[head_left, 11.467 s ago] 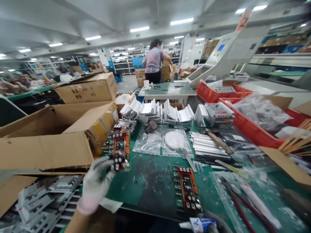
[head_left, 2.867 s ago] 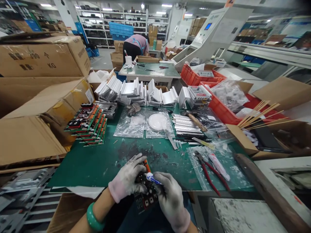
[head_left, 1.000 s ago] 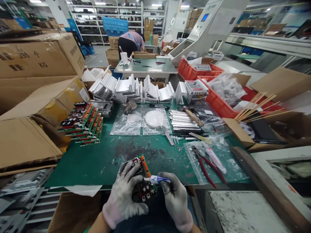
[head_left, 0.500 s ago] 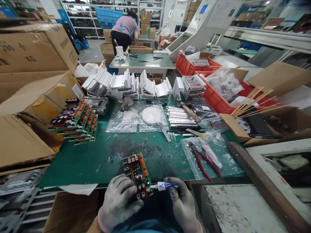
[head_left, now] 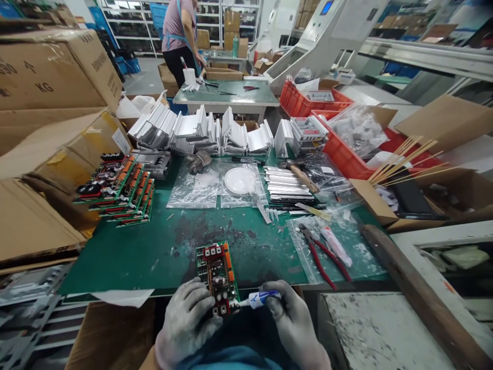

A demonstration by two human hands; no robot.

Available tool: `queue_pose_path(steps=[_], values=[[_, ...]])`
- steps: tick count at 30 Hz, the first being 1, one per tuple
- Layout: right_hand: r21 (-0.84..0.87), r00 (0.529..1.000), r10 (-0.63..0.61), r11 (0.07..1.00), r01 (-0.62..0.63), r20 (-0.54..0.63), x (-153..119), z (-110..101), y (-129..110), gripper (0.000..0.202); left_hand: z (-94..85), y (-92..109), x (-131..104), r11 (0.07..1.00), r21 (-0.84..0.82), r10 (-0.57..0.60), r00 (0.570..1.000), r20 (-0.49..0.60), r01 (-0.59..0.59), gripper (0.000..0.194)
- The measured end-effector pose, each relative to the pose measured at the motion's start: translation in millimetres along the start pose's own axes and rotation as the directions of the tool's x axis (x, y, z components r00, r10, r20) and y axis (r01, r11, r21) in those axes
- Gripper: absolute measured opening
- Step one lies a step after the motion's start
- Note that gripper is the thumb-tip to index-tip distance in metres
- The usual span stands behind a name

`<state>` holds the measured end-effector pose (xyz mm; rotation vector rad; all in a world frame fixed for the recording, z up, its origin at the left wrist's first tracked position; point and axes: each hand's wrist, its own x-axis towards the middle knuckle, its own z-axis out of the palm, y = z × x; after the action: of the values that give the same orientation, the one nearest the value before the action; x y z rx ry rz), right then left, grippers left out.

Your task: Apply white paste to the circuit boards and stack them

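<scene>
A green circuit board (head_left: 221,275) with orange connectors and red-edged parts lies at the near edge of the green table. My left hand (head_left: 190,318), in a greyish-white glove, grips the board's lower left side, thumb below and fingers on top. My right hand (head_left: 290,318), gloved too, pinches a white and blue glue tube (head_left: 259,299). The tube lies almost level, its thin nozzle pointing left at the board's lower right corner. Whether the nozzle touches the board I cannot tell.
Circuit boards (head_left: 127,192) are stacked at left, below aluminium heat sinks (head_left: 192,131). Red-handled cutters (head_left: 323,257) lie on a plastic bag at right, near a hammer (head_left: 302,174) and metal strips (head_left: 287,187). A person (head_left: 180,41) stands behind the far table.
The board has turned slightly in my left hand. The tube's nozzle has dropped a little and tilts downward more. The person at the back has straightened up and moved left.
</scene>
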<state>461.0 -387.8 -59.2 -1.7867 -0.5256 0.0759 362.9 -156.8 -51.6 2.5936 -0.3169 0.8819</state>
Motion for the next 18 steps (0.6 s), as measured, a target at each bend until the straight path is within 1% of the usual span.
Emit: queue_pose_path(steps=[2, 3, 4, 5, 6, 7, 8, 9, 10, 11, 12, 13, 14, 15, 18], values=[[0.119, 0.987, 0.157, 0.98, -0.16, 0.031, -0.7, -2.2, 7.6, 0.027, 0.1, 0.2, 0.7, 1.0, -0.005, -0.003, 1.0, -0.008, 0.003, 0.014], [0.182, 0.979, 0.201, 0.962, -0.204, 0.034, -0.8, -1.8, 10.2, 0.03, 0.1, 0.5, 1.1, 1.0, -0.008, -0.007, 1.0, -0.013, 0.007, 0.014], [0.229, 0.976, 0.216, 0.949, -0.215, 0.022, -0.7, -0.3, 11.2, 0.031, 0.1, 0.8, 1.5, 1.0, -0.011, -0.011, 1.0, -0.017, 0.011, 0.013], [0.243, 0.98, 0.2, 0.951, -0.192, -0.009, 0.0, 2.2, 10.2, 0.029, 0.1, 1.2, 2.0, 1.0, -0.014, -0.014, 1.0, -0.021, 0.014, 0.012], [0.221, 0.987, 0.153, 0.965, -0.138, -0.053, 1.3, 5.6, 7.2, 0.025, 0.1, 1.7, 2.4, 1.0, -0.016, -0.017, 1.0, -0.023, 0.017, 0.011], [0.167, 0.993, 0.067, 0.985, -0.05, -0.097, 3.3, 9.6, 2.4, 0.019, 0.1, 2.1, 2.8, 1.0, -0.018, -0.019, 1.0, -0.024, 0.019, 0.011], [0.085, 0.991, -0.054, 0.994, 0.065, -0.125, 6.0, 13.8, -3.6, 0.016, 0.0, 2.4, 3.2, 1.0, -0.022, -0.021, 1.0, -0.022, 0.02, 0.011], [-0.015, 0.973, -0.195, 0.981, 0.194, -0.126, 9.5, 18.0, -10.2, 0.016, 0.0, 2.7, 3.5, 0.999, -0.026, -0.022, 1.0, -0.021, 0.021, 0.012], [-0.114, 0.937, -0.335, 0.939, 0.324, -0.096, 13.4, 21.9, -16.6, 0.018, 0.0, 3.0, 3.7, 0.999, -0.03, -0.021, 1.0, -0.023, 0.021, 0.013], [-0.2, 0.889, -0.456, 0.876, 0.439, -0.047, 17.6, 25.5, -22.3, 0.02, 0.0, 3.1, 3.7, 0.999, -0.033, -0.02, 1.0, -0.023, 0.019, 0.014], [-0.269, 0.839, -0.545, 0.806, 0.527, 0.009, 21.8, 28.6, -26.8, 0.022, 0.0, 3.1, 3.7, 0.999, -0.037, -0.018, 1.0, -0.022, 0.017, 0.014], [-0.324, 0.798, -0.6, 0.745, 0.583, 0.056, 25.5, 31.2, -29.8, 0.023, 0.1, 3.2, 3.5, 0.999, -0.039, -0.016, 1.0, -0.021, 0.015, 0.015], [-0.364, 0.772, -0.63, 0.701, 0.614, 0.088, 28.7, 33.4, -31.3, 0.023, 0.1, 3.1, 3.2, 0.999, -0.04, -0.015, 1.0, -0.022, 0.015, 0.016], [-0.393, 0.758, -0.643, 0.673, 0.626, 0.106, 31.1, 35.2, -31.5, 0.023, 0.1, 3.2, 3.0, 0.999, -0.039, -0.015, 1.0, -0.023, 0.014, 0.017], [-0.455, 0.747, -0.655, 0.633, 0.626, 0.116, 34.1, 37.9, -27.5, 0.022, 0.5, 3.6, 2.6, 0.999, -0.043, -0.021, 1.0, -0.015, 0.02, 0.02]])
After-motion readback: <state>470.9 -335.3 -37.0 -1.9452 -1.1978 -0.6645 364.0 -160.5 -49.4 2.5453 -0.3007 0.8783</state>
